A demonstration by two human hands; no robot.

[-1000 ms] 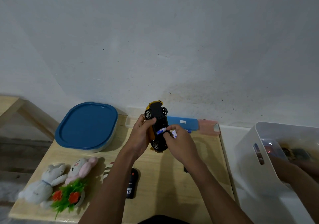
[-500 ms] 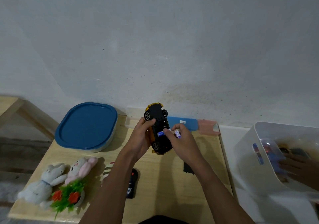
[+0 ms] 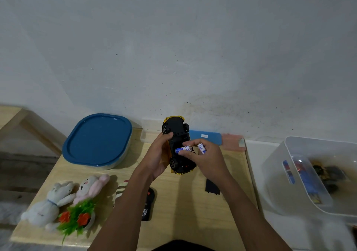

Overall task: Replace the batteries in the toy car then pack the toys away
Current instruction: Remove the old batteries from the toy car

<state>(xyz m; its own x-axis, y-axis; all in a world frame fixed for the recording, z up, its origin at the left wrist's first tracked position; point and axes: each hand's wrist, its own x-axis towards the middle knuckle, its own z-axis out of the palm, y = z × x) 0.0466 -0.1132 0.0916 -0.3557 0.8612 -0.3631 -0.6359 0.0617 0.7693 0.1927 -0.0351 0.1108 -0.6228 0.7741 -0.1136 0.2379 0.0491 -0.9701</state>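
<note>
A yellow toy car [image 3: 178, 134] is held upside down above the wooden table [image 3: 189, 212], its black underside facing me. My left hand [image 3: 157, 158] grips the car from the left side. My right hand [image 3: 206, 157] pinches a blue-and-white battery [image 3: 183, 149] at the car's underside and holds a second battery [image 3: 201, 148] between its fingers. The black battery cover [image 3: 212, 187] lies on the table under my right forearm. A black remote control [image 3: 147, 204] lies near my left forearm.
A blue-lidded container [image 3: 98, 140] stands at the back left. Two plush bunnies [image 3: 63, 196] and a small fake plant [image 3: 77, 217] lie at the front left. A white bin [image 3: 293, 173] holding toys stands to the right. A blue and pink case [image 3: 216, 138] lies by the wall.
The other person's hand has withdrawn from the white bin. My right hand lifted slightly, so both batteries now show clearly at the car's underside.
</note>
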